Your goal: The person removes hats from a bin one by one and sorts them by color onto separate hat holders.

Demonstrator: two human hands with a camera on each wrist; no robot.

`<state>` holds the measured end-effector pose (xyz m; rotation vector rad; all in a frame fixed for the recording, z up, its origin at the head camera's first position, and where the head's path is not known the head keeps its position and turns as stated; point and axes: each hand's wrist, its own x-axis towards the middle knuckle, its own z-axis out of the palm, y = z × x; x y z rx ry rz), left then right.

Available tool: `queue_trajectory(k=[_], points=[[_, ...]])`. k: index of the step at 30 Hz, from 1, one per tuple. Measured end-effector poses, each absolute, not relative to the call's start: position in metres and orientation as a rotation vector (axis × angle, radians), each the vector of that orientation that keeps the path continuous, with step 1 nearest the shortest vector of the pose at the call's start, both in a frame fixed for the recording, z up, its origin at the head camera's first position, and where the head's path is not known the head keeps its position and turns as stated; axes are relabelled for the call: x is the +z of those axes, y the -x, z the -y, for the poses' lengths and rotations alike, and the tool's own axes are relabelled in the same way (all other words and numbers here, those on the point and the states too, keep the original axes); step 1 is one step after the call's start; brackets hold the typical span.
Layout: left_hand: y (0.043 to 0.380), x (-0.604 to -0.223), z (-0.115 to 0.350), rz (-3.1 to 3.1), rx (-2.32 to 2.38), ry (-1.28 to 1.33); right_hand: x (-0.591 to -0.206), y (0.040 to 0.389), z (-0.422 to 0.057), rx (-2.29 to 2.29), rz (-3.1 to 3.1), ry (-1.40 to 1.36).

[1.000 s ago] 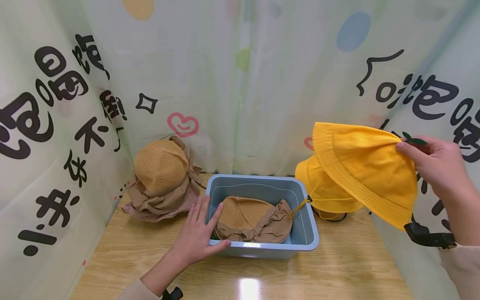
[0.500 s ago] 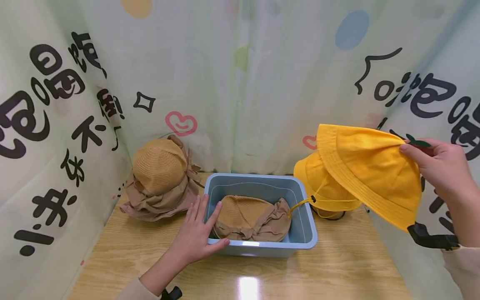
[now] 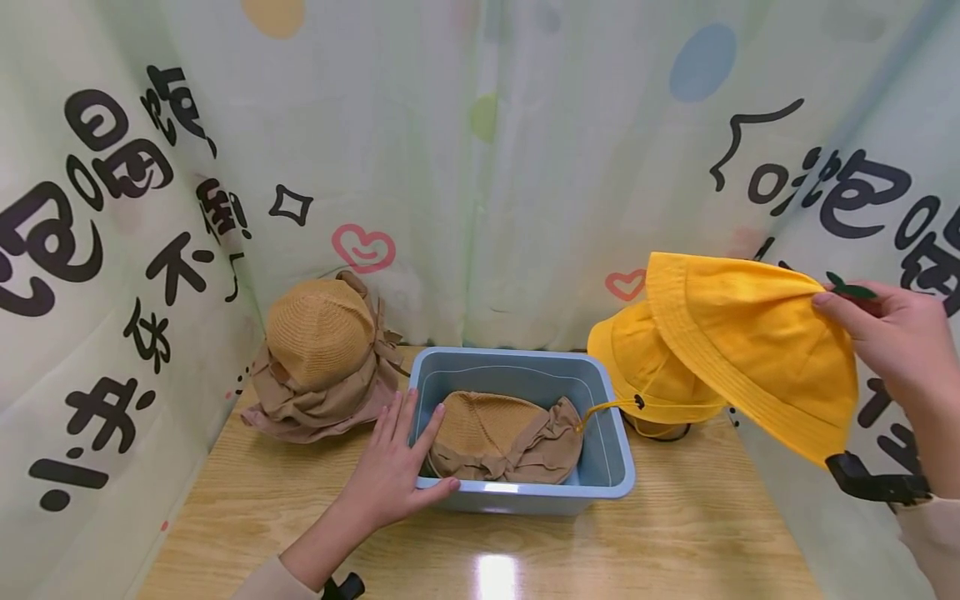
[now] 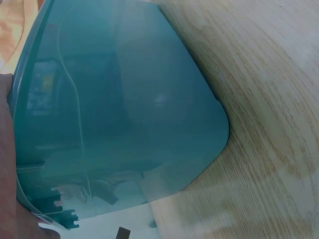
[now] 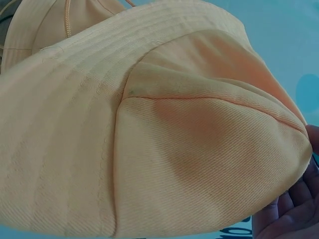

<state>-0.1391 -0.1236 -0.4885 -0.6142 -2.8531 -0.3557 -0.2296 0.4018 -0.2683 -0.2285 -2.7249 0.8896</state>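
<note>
My right hand [image 3: 900,333] pinches a yellow bucket hat [image 3: 757,350] by the top of its crown, beside a green leaf trim. The hat hangs tilted in the air, brim toward the left. It fills most of the right wrist view, where fingers [image 5: 289,209] show at its crown. A yellow cord [image 3: 600,407] with a dark toggle runs from near it over the bin's right rim to a straw-and-brown-cloth hat [image 3: 487,429] lying inside the blue bin [image 3: 517,500]. With fingers spread and straight, my left hand [image 3: 393,467] rests on the bin's left front corner.
Left of the bin, another straw hat [image 3: 321,333] with brown cloth stands on the wooden table [image 3: 420,558]. More yellow hats [image 3: 637,354] stand to the bin's right, partly behind the held one. A printed curtain [image 3: 465,167] closes off the back and sides.
My right hand has moved slightly right and down with the yellow hat. The toggle on the cord has shifted right too. My left hand keeps its place on the bin.
</note>
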Motion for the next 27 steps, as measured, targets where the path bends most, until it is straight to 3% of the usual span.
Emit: queue_trajectory(k=[27], points=[[0.140, -0.489, 0.124, 2.844, -0.375, 0.624, -0.264, 0.235, -0.414, 0.897, 2.748, 0.341]])
